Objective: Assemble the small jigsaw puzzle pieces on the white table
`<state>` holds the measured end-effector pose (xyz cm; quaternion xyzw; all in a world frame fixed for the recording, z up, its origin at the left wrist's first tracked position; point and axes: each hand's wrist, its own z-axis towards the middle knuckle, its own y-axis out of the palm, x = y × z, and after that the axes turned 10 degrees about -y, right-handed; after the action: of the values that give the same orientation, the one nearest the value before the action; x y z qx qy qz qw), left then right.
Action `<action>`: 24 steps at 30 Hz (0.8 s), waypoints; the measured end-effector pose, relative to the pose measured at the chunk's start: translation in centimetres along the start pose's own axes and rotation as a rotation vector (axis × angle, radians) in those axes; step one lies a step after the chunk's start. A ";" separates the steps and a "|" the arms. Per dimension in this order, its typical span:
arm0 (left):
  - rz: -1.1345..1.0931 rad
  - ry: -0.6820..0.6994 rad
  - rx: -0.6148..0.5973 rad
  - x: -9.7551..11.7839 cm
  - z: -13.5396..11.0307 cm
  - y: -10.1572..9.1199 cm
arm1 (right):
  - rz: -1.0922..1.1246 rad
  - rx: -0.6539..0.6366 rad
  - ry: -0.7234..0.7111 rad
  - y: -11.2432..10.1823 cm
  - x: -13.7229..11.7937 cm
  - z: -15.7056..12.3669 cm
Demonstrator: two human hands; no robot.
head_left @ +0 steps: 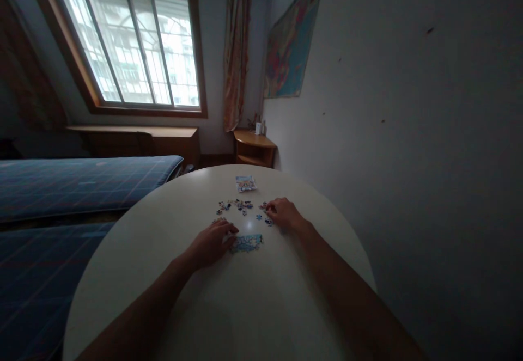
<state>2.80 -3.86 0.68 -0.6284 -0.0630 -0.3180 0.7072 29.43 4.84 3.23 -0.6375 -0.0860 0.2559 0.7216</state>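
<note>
On a round white table (253, 306) lies a small joined patch of blue jigsaw pieces (247, 243). My left hand (213, 243) rests beside its left edge, fingers curled, thumb touching the patch. Loose jigsaw pieces (237, 206) are scattered a little farther away. My right hand (283, 212) lies at the right end of that scatter, fingers bent down onto pieces; whether it grips one is hidden. A small picture card (245, 183) lies beyond the pieces.
A grey wall with a map (291, 40) runs along the table's right side. A bed with a blue plaid cover (73, 187) is on the left. A wooden corner shelf (254, 147) and a barred window (134, 40) are at the back.
</note>
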 end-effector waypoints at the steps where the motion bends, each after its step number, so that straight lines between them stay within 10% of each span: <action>1: 0.000 0.020 -0.021 -0.2 0.0 -0.1 | 0.000 -0.023 0.006 -0.1 0.1 0.4; 9: -0.064 0.019 -0.074 -1.2 0.3 -0.5 | 0.038 -0.172 0.035 -0.7 0.5 1.5; 24: -0.086 -0.093 0.205 -1.4 3.3 2.0 | 0.055 -0.170 0.070 -0.5 0.0 0.8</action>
<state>3.79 -0.24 -1.04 -0.5636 -0.1546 -0.3104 0.7497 29.20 5.46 3.87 -0.7072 -0.0647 0.2451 0.6600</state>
